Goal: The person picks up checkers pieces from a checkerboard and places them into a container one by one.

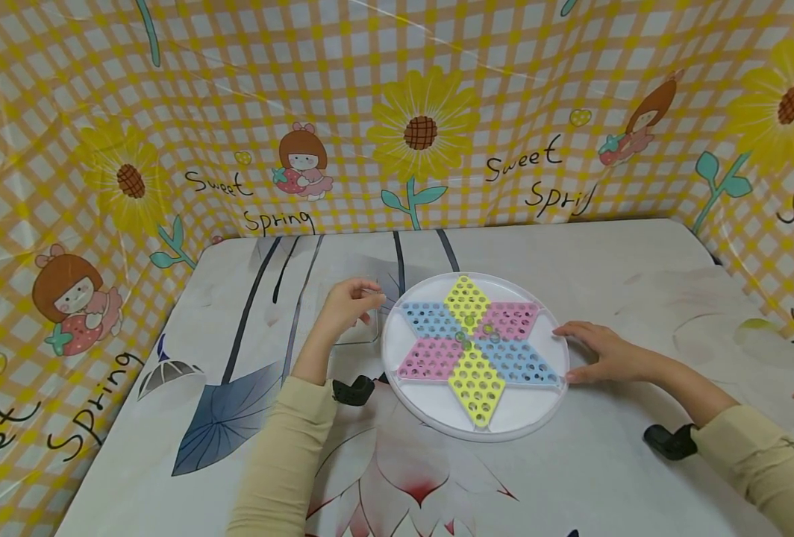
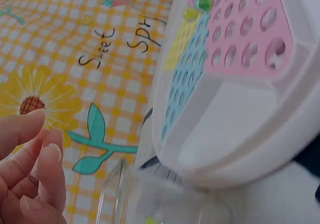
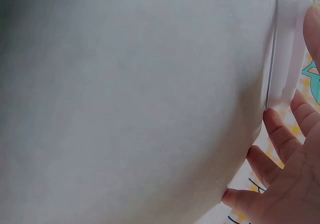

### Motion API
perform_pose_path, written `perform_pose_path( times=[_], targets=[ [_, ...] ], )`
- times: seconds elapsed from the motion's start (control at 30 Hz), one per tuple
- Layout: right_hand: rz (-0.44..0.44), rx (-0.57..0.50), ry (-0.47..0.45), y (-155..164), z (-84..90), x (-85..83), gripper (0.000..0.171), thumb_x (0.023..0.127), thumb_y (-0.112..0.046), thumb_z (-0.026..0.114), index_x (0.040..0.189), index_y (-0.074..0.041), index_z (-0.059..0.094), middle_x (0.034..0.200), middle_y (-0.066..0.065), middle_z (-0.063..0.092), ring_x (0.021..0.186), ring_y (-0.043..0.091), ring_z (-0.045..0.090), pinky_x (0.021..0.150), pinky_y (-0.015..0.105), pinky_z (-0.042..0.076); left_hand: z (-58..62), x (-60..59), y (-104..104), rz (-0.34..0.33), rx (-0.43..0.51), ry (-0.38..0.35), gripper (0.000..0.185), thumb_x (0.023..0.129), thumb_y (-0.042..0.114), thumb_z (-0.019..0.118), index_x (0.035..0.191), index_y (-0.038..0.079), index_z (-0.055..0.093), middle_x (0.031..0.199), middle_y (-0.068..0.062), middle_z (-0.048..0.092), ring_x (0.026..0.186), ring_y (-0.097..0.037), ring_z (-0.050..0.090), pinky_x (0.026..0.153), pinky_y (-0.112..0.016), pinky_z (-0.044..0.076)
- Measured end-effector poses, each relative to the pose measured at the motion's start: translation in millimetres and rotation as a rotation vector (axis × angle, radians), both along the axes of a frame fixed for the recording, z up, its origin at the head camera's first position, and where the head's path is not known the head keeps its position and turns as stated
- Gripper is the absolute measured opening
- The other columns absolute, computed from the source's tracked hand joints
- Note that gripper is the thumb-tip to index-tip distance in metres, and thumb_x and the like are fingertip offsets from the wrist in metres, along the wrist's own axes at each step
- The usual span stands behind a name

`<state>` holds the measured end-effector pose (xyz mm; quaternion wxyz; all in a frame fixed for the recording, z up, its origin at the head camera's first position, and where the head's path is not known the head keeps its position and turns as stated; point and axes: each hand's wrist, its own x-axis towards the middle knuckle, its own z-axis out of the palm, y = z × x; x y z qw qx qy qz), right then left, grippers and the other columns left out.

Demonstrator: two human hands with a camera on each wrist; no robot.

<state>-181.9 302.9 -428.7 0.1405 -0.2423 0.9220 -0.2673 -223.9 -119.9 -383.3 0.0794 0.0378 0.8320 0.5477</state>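
Head view: right hand (image 1: 601, 354) lies flat, fingers straight, against the round game board (image 1: 545, 414) mid-table; left hand (image 1: 346, 302) hovers over a clear container (image 1: 360, 335) beside it. Left wrist: fingers (image 2: 30, 159) loosely curled, holding nothing. Right wrist: fingertips (image 3: 280, 134) touch the board's rim (image 3: 287, 44)

Both arms wear beige long sleeves (image 1: 283, 455) and black wrist straps (image 1: 353, 390).

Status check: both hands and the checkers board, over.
Left hand curled over clear container, holding nothing visible. Right hand flat against rim of checkers board. A few marbles near board centre. Nothing in the way.
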Motion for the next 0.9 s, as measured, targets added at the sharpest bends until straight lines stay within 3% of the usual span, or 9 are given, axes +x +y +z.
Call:
perform_pose_path(
  times=[0.13, 0.23, 0.43, 0.63, 0.9],
  targets=[
    [0.002, 0.005, -0.002, 0.8, -1.0, -0.3, 0.07, 0.072, -0.031, 0.076, 0.126, 0.001, 0.043, 0.131, 0.033, 0.034, 0.119, 0.052, 0.027, 0.089, 0.071, 0.024, 0.3, -2.0, 16.3, -0.062, 0.022, -0.01, 0.03, 0.087, 0.016, 0.063, 0.112, 0.0, 0.06, 0.084, -0.014, 0.062, 0.051, -0.013, 0.054, 0.053, -0.027, 0.046],
    [-0.002, 0.008, -0.006, 0.9, -1.1, -0.1, 0.071, 0.072, -0.032, 0.076, 0.126, 0.001, 0.044, 0.132, 0.033, 0.034, 0.119, 0.052, 0.027, 0.089, 0.071, 0.024, -0.5, -2.6, 28.5, -0.119, 0.027, -0.019, 0.031, 0.087, 0.015, 0.062, 0.113, -0.001, 0.059, 0.088, -0.021, 0.061, 0.054, -0.022, 0.056, 0.063, -0.035, 0.051],
    [-0.005, 0.003, -0.011, 1.1, -1.0, 0.2, 0.071, 0.072, -0.031, 0.076, 0.126, 0.001, 0.043, 0.132, 0.033, 0.034, 0.119, 0.052, 0.026, 0.089, 0.071, 0.023, -7.2, -3.5, 50.5, -0.225, -0.015, -0.016, 0.032, 0.088, 0.019, 0.061, 0.114, 0.001, 0.058, 0.094, -0.023, 0.063, 0.069, -0.04, 0.059, 0.07, -0.046, 0.048],
    [0.001, 0.0, -0.006, 1.3, -1.2, 0.4, 0.07, 0.072, -0.031, 0.075, 0.126, 0.001, 0.043, 0.131, 0.033, 0.034, 0.119, 0.052, 0.027, 0.089, 0.071, 0.024, -11.1, -1.4, 67.4, -0.258, -0.045, -0.031, 0.03, 0.087, 0.021, 0.062, 0.112, 0.005, 0.06, 0.094, -0.02, 0.064, 0.069, -0.04, 0.06, 0.057, -0.033, 0.044],
    [0.007, -0.005, 0.001, 1.5, -0.6, 0.2, 0.07, 0.072, -0.03, 0.076, 0.125, 0.002, 0.043, 0.131, 0.033, 0.035, 0.119, 0.053, 0.028, 0.089, 0.07, 0.024, -17.9, 0.0, 82.2, -0.287, -0.076, -0.055, 0.025, 0.086, 0.019, 0.064, 0.108, 0.007, 0.062, 0.09, -0.017, 0.066, 0.066, -0.035, 0.062, 0.064, -0.028, 0.049]
  ],
)
